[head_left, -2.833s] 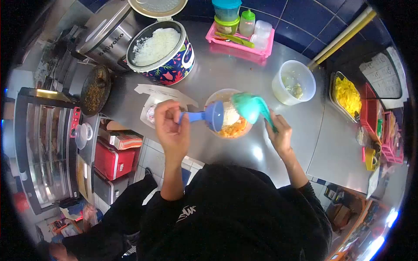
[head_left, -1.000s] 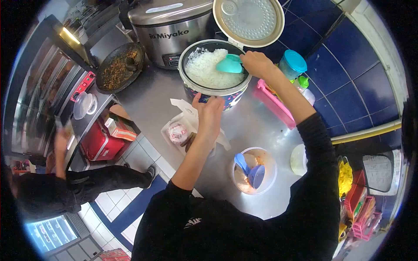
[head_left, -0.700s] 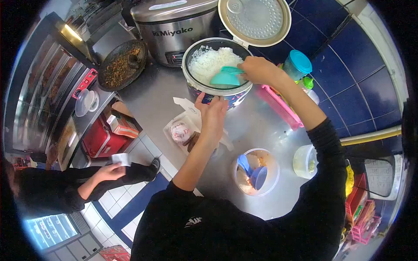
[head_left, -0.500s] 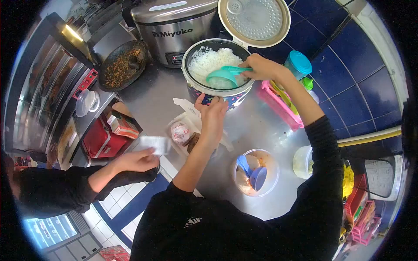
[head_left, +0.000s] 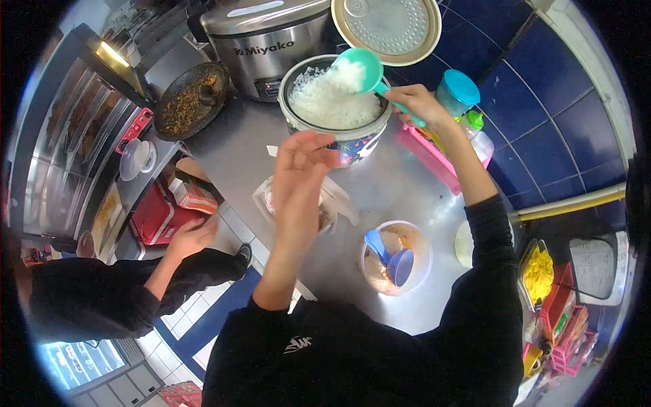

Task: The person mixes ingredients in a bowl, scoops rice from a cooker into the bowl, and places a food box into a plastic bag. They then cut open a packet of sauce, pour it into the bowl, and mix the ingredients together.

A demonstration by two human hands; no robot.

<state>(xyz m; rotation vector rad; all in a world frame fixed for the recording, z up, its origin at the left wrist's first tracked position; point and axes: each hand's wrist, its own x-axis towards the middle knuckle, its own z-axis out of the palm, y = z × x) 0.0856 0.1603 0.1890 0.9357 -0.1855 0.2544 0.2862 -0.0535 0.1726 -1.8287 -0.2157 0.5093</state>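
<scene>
My right hand (head_left: 422,104) grips the handle of a teal rice scoop (head_left: 359,68) heaped with white rice, lifted just above the open floral rice cooker (head_left: 337,108). My left hand (head_left: 298,173) is raised with fingers spread, holding nothing, in front of the cooker and over a white packet on the steel counter (head_left: 400,190). Nearer to me stands a clear plastic bowl (head_left: 397,258) of rice and orange food with a blue scoop (head_left: 390,254) resting in it.
A larger steel Miyako cooker (head_left: 261,34) and a pan of fried bits (head_left: 190,98) stand at the back left. A pink tray with a teal-lidded jar (head_left: 458,88) and bottle sits right. Another person's hand (head_left: 193,237) reaches in at the counter's left edge.
My right hand has dug the teal scoop into the rice and lifted it out full. My left hand has let go of the cooker's rim and risen. The other person's hand has drawn back.
</scene>
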